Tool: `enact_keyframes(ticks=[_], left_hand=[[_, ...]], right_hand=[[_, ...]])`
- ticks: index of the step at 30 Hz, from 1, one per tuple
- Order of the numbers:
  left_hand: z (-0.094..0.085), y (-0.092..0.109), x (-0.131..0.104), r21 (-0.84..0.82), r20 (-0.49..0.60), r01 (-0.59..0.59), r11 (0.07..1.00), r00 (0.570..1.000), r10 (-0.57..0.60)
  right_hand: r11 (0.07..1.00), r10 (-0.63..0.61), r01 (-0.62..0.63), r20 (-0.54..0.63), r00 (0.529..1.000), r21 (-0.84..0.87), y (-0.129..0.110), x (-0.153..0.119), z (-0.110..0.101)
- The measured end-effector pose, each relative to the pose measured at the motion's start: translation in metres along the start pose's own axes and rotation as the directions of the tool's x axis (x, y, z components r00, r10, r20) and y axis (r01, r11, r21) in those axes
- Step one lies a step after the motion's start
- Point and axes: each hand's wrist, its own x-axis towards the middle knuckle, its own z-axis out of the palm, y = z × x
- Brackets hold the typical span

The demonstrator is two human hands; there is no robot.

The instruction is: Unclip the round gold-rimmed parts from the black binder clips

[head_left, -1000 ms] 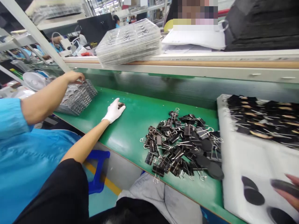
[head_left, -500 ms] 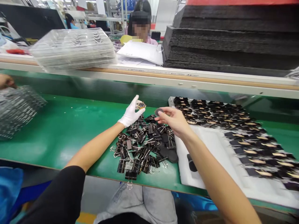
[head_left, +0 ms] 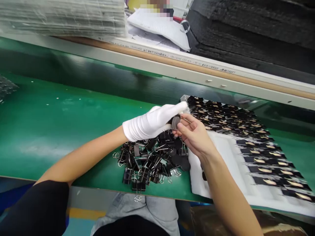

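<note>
My left hand [head_left: 156,119], in a white glove, reaches over the pile with its fingers stretched and thumb below. Between fingers and thumb it holds a small round gold-rimmed piece, now almost wholly hidden. My bare right hand [head_left: 193,132] pinches a dark grey disc [head_left: 175,123] by its edge, against the opening of the left hand. Whether the disc touches the round piece cannot be made out. Below both hands lies a heap of black binder clips [head_left: 147,160] with silver wire handles. Several black discs [head_left: 180,161] lie at the heap's right side.
To the right, a white foam tray [head_left: 222,144] bears rows of clipped pieces [head_left: 261,154]. Clear plastic trays [head_left: 73,19], white papers [head_left: 159,28] and black foam sheets [head_left: 251,36] rest on the ledge [head_left: 147,62] behind the green bench [head_left: 61,131].
My left hand has moved right and turned, bringing its round piece to the disc in my right hand. The view has tilted down, and the other person's hand at far left is gone from view.
</note>
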Motion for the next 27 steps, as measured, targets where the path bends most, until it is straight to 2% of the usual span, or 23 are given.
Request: enact_keyframes(ticks=[2,6,11,16,19,22,24,27], left_hand=[[0.0,0.003,0.001,-0.046,-0.01,0.004,0.999,1.0,-0.004],[0.0,0.01,0.004,-0.176,-0.07,0.026,0.984,0.997,-0.039],[-0.003,0.017,0.007,-0.238,-0.069,0.195,0.951,0.974,-0.217],[-0.001,0.017,0.008,-0.259,-0.122,0.314,0.914,0.928,-0.353],[0.001,0.016,0.009,-0.316,-0.143,0.4,0.861,0.877,-0.46],[0.003,0.017,0.01,-0.295,-0.181,0.445,0.846,0.843,-0.507],[0.003,0.019,0.01,-0.259,-0.195,0.444,0.858,0.846,-0.497],[-0.001,0.02,0.011,-0.225,-0.174,0.422,0.879,0.87,-0.462]], right_hand=[[1.0,-0.02,0.02,0.01,1.0,0.014,0.002,-0.001,-0.002],[0.992,-0.12,0.123,-0.067,0.991,0.041,0.005,0.0,-0.007],[0.98,-0.195,0.192,-0.057,0.979,-0.05,0.008,0.0,-0.014],[0.985,-0.169,0.169,-0.001,0.986,-0.02,0.012,-0.002,-0.012],[0.989,-0.148,0.147,0.02,0.989,0.028,0.01,-0.003,-0.008],[0.994,-0.093,0.087,0.104,0.99,0.061,0.006,-0.005,-0.006],[0.998,-0.062,0.058,0.14,0.988,0.032,0.005,-0.006,-0.004],[0.997,-0.076,0.079,0.101,0.992,-0.02,0.007,-0.008,-0.002]])
